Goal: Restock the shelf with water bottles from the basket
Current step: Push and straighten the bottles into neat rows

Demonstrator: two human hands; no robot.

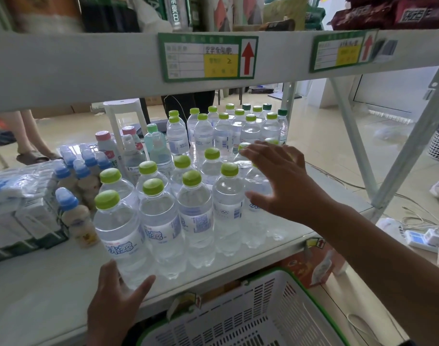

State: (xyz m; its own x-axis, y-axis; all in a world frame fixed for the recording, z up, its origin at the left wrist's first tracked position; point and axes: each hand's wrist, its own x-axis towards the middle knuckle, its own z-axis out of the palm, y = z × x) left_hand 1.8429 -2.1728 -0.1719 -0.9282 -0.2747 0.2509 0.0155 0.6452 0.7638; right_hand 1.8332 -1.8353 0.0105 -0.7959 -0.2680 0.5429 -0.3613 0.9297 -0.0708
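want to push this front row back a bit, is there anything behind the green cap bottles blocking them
Yes. Behind the front row of water bottles stand more rows of green-capped bottles, packed close, and further ones at the shelf's back. The left hand touches the front-left bottle; the right hand rests against bottles on the right.

Bright, even daylight, strongest from beyond the right hand (pixel 283 181), where floor and wall wash out pale. Soft glare on the water bottles (pixel 161 221) between both hands. Shadows faint. Goods on the upper shelf (pixel 88 61) above the hands blur. Wide-angle bending at frame edges. The left hand (pixel 113 300) is slightly soft.
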